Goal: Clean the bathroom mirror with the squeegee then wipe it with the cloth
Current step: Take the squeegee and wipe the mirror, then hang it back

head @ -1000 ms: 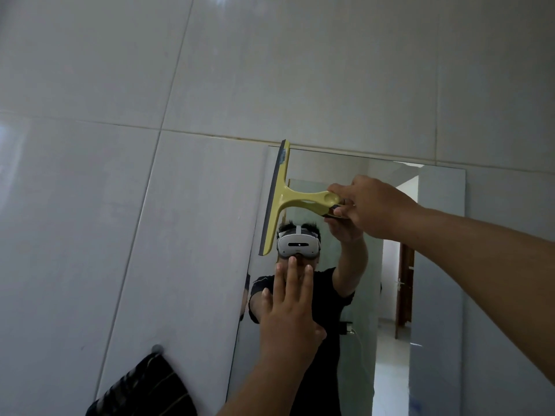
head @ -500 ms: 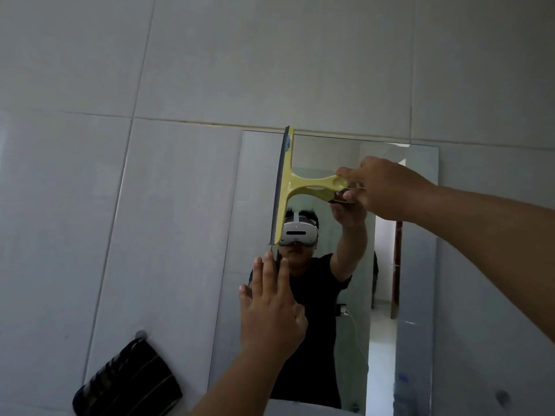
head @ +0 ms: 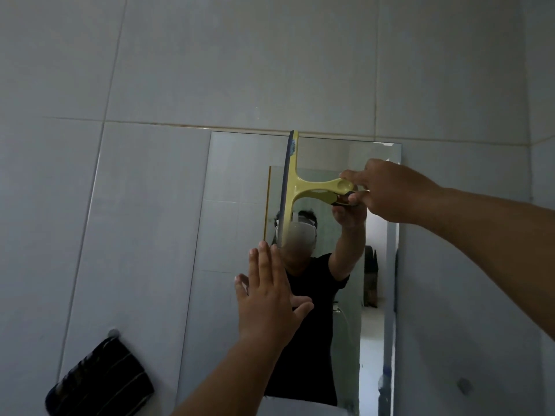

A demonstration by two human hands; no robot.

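A tall frameless mirror (head: 237,181) hangs on the grey tiled wall. My right hand (head: 387,190) grips the handle of a yellow squeegee (head: 303,187), whose blade stands vertical against the glass near the mirror's top edge, about midway across. My left hand (head: 267,298) lies flat on the mirror below the blade, fingers spread, holding nothing. A dark striped cloth (head: 99,379) hangs from a wall hook (head: 113,333) at the lower left of the mirror.
Grey tiles (head: 240,55) surround the mirror. A wall corner (head: 528,115) runs down at the right. A small round fitting (head: 464,385) sits on the wall at the lower right. The mirror reflects a person in a black shirt and a bright doorway.
The squeegee blade has travelled right across the glass from the mirror's left edge to about its middle. My left hand stays flat on the mirror.
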